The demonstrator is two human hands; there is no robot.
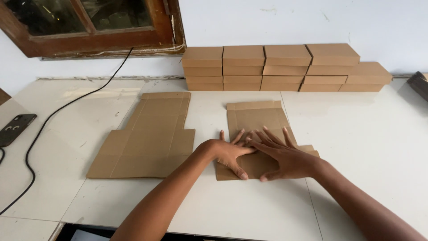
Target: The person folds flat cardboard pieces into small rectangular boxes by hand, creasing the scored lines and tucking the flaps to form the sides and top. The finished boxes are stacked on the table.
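Two bare hands lie flat on a folded cardboard blank point(254, 118) near the middle of the white table point(365, 134), seen from the head camera looking down. The left hand point(229, 154) rests palm down on the blank's lower left part, fingers spread and pointing toward 1 o'clock, thumb reaching toward 5 o'clock at the blank's near edge. The right hand point(285, 156) lies just beside it on the lower right part, fingers spread and pointing toward 10 o'clock, so that its fingertips meet or overlap those of the left hand. Neither hand pinches anything; both press down with open palms.

At 9 o'clock from the hands, close by but apart from the pressed piece, a second flat cardboard blank point(149, 138) lies unfolded on the table, its crease lines visible. At 12 o'clock, against the white wall, stands a stack of closed brown boxes point(285, 67), several columns wide and stepped lower at its right end. At 10 o'clock, well apart at the table's left edge, lies a dark phone point(15, 128), with a black cable point(58, 111) curving past it up to the wooden window frame point(98, 40) at 11 o'clock.
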